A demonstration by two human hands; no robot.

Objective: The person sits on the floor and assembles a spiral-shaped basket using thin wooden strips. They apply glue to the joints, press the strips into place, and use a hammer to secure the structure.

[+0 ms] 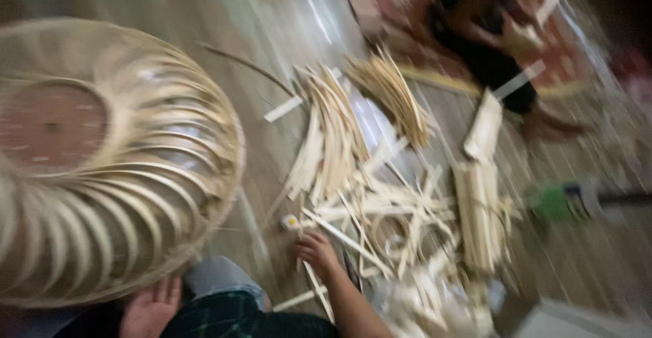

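Observation:
A large round frame of curved bamboo slats (102,168) fills the left of the blurred head view. My left hand (151,307) rests open under its lower rim, palm up, touching the frame. My right hand (318,253) reaches into a heap of loose bamboo strips (380,209) on the floor. Its fingers are curled on a thin strip (319,290) that runs back toward my knee.
Curved slat bundles (333,127) and a tied bundle of short sticks (479,216) lie on the wooden floor. Another person in dark clothes (485,32) sits at the far right on a red patterned rug. A green object (557,202) lies at right.

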